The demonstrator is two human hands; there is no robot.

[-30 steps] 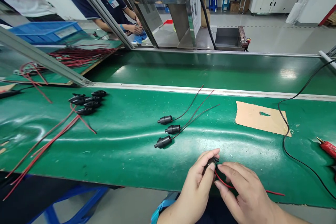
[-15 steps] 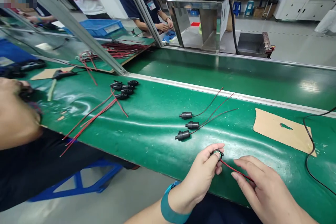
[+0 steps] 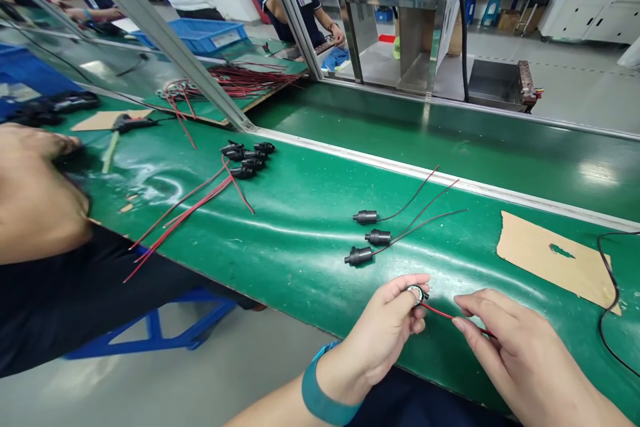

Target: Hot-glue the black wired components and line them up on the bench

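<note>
- In the head view, the left hand [image 3: 393, 317] pinches a small round black part [image 3: 415, 294] over the green bench [image 3: 310, 280].
- The right hand [image 3: 520, 337] curls about the red wire [image 3: 437, 311] leading from it; I can't tell whether thumb and forefinger press it.
- Just beyond lie three black cylinders [image 3: 379, 237].
- To me, it's wire handling; the next move seems to call for a steady left hold and a light right touch.

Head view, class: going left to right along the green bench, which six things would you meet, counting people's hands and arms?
Co-worker's arm, clump of black parts, three black cylinders, round part held in the left hand, right hand, black cable.
</note>
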